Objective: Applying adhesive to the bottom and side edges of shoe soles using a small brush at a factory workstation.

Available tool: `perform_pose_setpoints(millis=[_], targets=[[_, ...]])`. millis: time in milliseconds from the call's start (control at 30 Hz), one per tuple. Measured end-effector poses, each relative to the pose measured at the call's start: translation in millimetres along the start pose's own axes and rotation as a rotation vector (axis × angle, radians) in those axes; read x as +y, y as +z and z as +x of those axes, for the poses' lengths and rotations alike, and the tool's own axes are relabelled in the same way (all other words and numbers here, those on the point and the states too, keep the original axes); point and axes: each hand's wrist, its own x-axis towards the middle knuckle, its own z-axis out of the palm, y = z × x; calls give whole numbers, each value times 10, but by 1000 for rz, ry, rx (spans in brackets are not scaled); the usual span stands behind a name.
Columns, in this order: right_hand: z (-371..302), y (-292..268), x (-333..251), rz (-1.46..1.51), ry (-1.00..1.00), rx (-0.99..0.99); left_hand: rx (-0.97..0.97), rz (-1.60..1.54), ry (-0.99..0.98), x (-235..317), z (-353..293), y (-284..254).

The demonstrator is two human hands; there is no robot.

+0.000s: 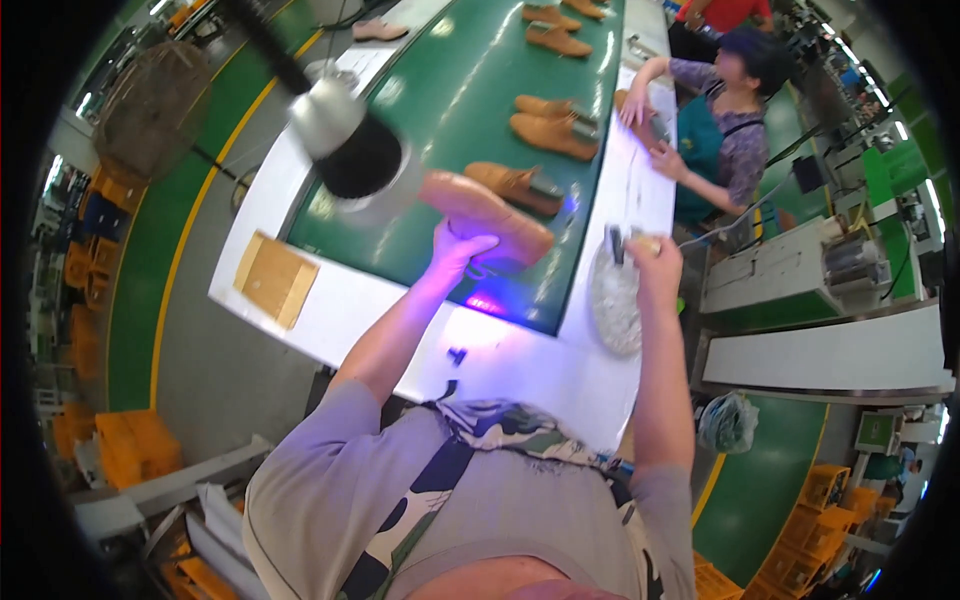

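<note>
I read this as mid-handling: left hand (455,250) clasps the tan shoe (490,220) above the green belt (360,255), right hand (656,265) curls at the pale dish (612,310), can't tell if pinching anything; next likely calls for a steady left grip.

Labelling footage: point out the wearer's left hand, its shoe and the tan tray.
Left hand (455,251), head view: thumb base.
Its shoe (488,212), head view: mid-length.
Tan tray (274,279), head view: bare base.

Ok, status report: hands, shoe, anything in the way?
Left hand gripping shoe over green belt. Right hand at pale round tray, grip unclear. Black-and-silver fixture beside shoe in view, gap unclear.
</note>
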Motion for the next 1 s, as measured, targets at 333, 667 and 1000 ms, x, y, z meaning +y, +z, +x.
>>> perform_pose_setpoints(millis=[333,667,1000], targets=[[-121,1517,-558,227,-14,-444,-272,1198,1053,1815,-930,-231],[-508,2128,-695,280,-58,-600,-297,1231,1133,2210,-1391,-516],[-651,2175,-622,381,-88,-635,-320,1229,1099,2207,-1440,-560]])
